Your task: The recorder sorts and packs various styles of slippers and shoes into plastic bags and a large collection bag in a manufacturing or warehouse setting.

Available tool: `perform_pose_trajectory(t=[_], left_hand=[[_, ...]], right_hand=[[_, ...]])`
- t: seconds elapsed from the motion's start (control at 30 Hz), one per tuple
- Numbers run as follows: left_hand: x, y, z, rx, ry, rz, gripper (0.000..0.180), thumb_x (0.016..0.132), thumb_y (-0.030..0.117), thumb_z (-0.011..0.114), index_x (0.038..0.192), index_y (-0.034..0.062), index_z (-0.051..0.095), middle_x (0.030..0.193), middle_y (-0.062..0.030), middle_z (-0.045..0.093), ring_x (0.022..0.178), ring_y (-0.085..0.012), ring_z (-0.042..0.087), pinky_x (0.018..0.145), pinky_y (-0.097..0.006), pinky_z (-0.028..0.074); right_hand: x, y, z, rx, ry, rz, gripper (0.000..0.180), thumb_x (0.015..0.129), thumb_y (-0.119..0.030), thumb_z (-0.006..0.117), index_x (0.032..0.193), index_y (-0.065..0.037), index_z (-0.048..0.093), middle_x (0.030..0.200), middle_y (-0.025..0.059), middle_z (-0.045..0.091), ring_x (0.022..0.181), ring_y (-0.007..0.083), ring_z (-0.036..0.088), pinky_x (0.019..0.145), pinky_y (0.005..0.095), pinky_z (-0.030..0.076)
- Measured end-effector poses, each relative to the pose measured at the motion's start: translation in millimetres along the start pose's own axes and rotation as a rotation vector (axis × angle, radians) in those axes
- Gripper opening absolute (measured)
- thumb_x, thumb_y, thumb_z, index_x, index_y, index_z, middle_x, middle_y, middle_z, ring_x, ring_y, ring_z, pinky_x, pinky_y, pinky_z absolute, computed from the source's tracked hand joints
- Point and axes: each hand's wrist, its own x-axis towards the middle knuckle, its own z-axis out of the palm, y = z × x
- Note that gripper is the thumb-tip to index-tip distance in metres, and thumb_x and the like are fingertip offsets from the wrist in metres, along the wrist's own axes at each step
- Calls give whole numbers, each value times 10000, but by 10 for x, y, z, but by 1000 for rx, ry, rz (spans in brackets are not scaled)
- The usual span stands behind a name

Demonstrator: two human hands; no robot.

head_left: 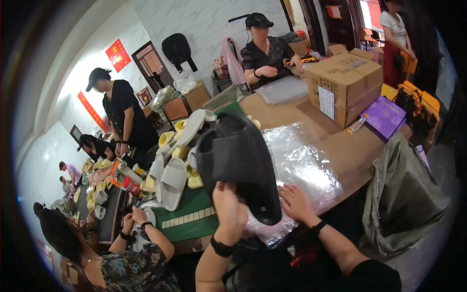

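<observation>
A large black slide slipper is held up in front of me, its ribbed part toward the far end. Whether a second slipper lies against it, I cannot tell. My left hand is closed on its near edge, with part of the grip hidden. Beside the slipper's right edge, my right hand lies with fingers stretched out on a stack of clear plastic bags. The bags spread over the brown tabletop and partly under the slipper.
White slides and yellow ones are piled left of the slipper, near a green mat. A cardboard box and purple packages stand far right, above a grey-green sack. Co-workers sit at left and across the table.
</observation>
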Motion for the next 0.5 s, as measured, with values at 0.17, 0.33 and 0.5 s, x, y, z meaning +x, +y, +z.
perform_pose_trajectory(t=[0.17,0.33,0.5], left_hand=[[90,-577,598,-170,-61,-148,231,918,47,466,1142,40,523,1074,-52,592,965,-156,552,812,-265,439],[503,-1174,684,-41,-22,-264,394,911,51,473,1298,29,401,1112,-78,562,966,-173,535,817,-292,428],[449,-1612,118,557,-334,-37,645,852,34,523,1421,38,218,1360,-167,363,1293,-260,310,1029,-356,310]], right_hand=[[-64,62,87,319,46,161,471,788,-224,570,1211,-24,515,1258,174,506,1181,354,455,1021,406,330],[-242,73,196,1065,-50,377,704,795,-214,592,1378,8,266,1407,235,305,1331,356,271,1100,407,209],[-56,-19,-37,338,-180,58,568,703,-80,561,1233,70,422,1304,230,411,1319,382,254,1087,465,233]])
